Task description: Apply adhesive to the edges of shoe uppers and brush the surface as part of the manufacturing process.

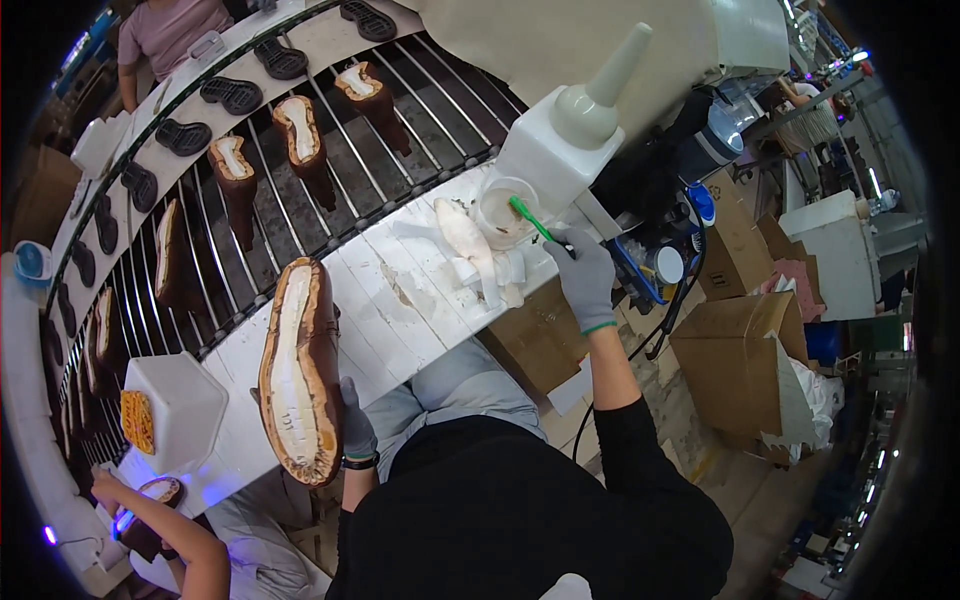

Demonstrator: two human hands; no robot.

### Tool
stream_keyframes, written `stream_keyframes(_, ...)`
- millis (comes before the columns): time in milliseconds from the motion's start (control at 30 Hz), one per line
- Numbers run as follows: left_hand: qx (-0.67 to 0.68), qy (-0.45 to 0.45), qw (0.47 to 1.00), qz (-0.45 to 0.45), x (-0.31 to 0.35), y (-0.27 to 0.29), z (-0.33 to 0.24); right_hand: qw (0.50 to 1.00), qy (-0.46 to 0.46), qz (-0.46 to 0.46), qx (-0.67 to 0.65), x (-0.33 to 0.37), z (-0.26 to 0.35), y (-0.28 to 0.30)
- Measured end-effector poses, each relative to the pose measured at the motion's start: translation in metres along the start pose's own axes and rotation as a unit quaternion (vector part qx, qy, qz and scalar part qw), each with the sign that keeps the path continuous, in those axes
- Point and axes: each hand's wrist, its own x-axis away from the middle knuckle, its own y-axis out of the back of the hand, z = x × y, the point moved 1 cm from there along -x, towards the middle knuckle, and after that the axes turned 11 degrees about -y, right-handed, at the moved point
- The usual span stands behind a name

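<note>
My left hand [357, 422], in a grey glove, is closed on a brown leather boot upper [326, 340] whose pale underside faces up. The boot is held over the near edge of the white bench [385, 320]. In my gloved right hand [586, 280] is a green-handled brush [530, 217]. Its tip reaches into a round translucent cup [490, 208]; the bristles are hard to make out. Beside the cup lies a crumpled whitish cloth [463, 235], and behind it stands a large white squeeze bottle [555, 150] with a long nozzle.
Past the bench runs a curved roller rack [345, 160] bearing several upturned boots [300, 135]. Black soles [232, 95] line the belt behind it. A white box [185, 400] stands at the left, near a co-worker's arm [175, 530]. Cardboard boxes [735, 350] are at the right.
</note>
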Motion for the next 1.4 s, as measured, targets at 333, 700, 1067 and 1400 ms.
stream_keyframes(333,0.004,0.005,0.989,0.149,-0.013,-0.01,-0.013,0.877,0.131,-0.005,0.462,-0.027,0.043,-0.026)
stream_keyframes(700,-0.007,-0.063,0.989,0.134,0.005,0.005,-0.018,0.986,0.061,0.146,0.053,-0.032,-0.021,-0.003)
stream_keyframes(1067,-0.191,-0.209,0.93,0.234,-0.064,0.022,-0.092,0.891,-0.087,0.225,-0.384,-0.01,0.084,-0.013)
stream_keyframes(1400,-0.128,-0.206,0.934,0.261,-0.04,0.007,-0.094,0.876,0.127,0.436,-0.164,0.067,0.169,-0.047)
